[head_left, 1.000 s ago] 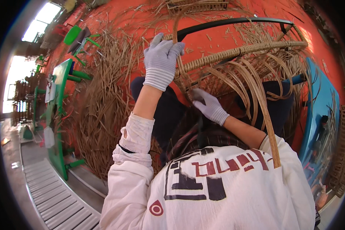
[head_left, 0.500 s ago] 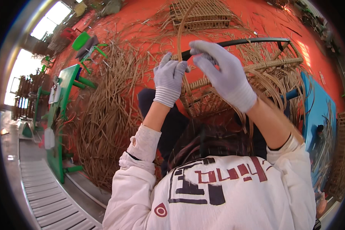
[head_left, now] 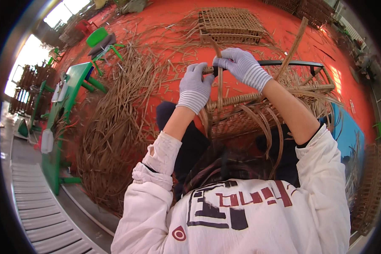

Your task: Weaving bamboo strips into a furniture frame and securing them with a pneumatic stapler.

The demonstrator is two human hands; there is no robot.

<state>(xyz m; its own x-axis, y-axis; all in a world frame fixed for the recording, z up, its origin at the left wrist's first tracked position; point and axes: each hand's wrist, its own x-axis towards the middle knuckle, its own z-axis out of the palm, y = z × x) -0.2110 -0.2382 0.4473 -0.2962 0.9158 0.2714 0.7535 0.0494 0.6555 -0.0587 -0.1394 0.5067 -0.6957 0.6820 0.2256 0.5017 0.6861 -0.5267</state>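
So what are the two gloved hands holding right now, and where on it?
Both the left hand and right hand pinch a flat brown rattan strip near its top, at the black metal frame bar.

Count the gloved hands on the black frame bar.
2. The left hand grips the black frame bar at its left end; the right hand is beside it, touching, pinching a cane strip.

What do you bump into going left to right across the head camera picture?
Green table → heap of loose cane strips → left hand → right hand → black metal frame → blue panel → stacked woven pieces.
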